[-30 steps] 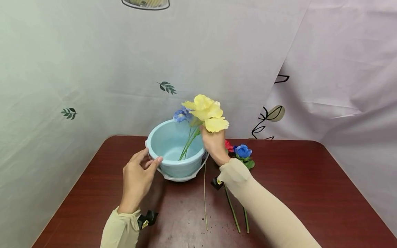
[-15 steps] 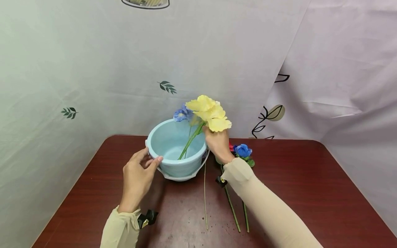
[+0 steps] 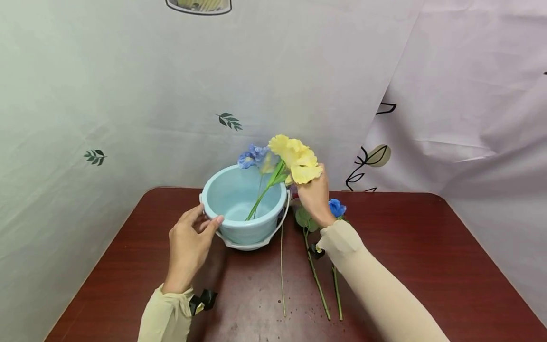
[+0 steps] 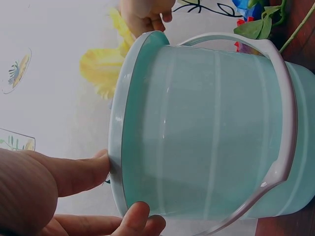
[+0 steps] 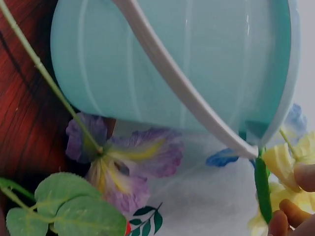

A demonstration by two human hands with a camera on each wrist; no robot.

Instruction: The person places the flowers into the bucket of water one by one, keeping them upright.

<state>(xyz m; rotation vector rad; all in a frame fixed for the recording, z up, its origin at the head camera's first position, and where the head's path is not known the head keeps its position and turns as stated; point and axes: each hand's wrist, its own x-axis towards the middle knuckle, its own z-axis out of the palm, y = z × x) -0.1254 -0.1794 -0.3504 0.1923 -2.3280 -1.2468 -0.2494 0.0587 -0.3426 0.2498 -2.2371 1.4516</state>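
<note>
A light-blue plastic bucket (image 3: pixel 252 232) stands upright on the table. My left hand (image 3: pixel 190 251) grips its rim at the near left, thumb and fingers to either side of the edge in the left wrist view. A yellow artificial flower (image 3: pixel 297 159) leans rightward, its green stem inside the bucket. My right hand (image 3: pixel 315 197) is at the bloom's right side and pinches its petals; in the right wrist view, the thumb and curled fingers (image 5: pixel 283 221) lie against the yellow petals. Behind the yellow bloom, a blue flower (image 3: pixel 252 156) also leans in the bucket.
Right of the bucket lie a purple flower (image 5: pixel 142 157), a flower with a blue bloom (image 3: pixel 336 208) and a stem with green leaves (image 3: pixel 305 219). A red bloom (image 4: pixel 243 22) shows partly. The bucket's pale handle (image 3: pixel 279 223) hangs down. A white cloth backdrop (image 3: pixel 316 71) stands behind the table (image 3: pixel 406 247).
My right hand has moved to the right, and the yellow bloom has tilted rightward with it. The left hand and the bucket have stayed in place.
</note>
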